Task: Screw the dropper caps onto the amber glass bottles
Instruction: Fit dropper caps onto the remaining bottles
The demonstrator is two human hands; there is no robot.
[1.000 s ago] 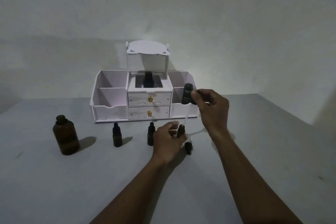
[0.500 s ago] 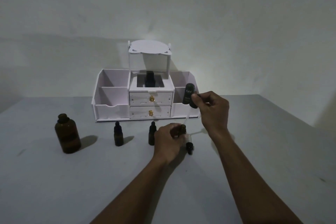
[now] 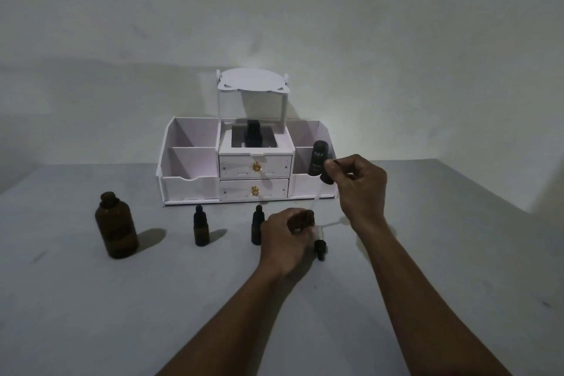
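Your left hand is curled round a small amber bottle that stands on the table, with only its neck and shoulder showing past your fingers. That grip likely stops it tipping or spinning once the thread bites.

Your right hand is at about one o'clock from the left and raised above it. It pinches a dropper cap at the collar, bulb upward. The hands are apart, each closed on its own piece.

The cap's glass tube slants down toward seven o'clock, its tip near the bottle's mouth. I cannot tell whether it has gone in. You seem to be feeding the tube in first, since the cap cannot seat until the tube is inside.

A loose cap lies on its side at four o'clock, just beside your left hand, probably waiting for another bottle.

Out at nine o'clock stand the near capped bottle, the far capped bottle and, farthest, a large brown bottle. I cannot tell if the large one has a cap.

At twelve o'clock sits a white organiser, well clear of your work, with a dark bottle in its middle bay.
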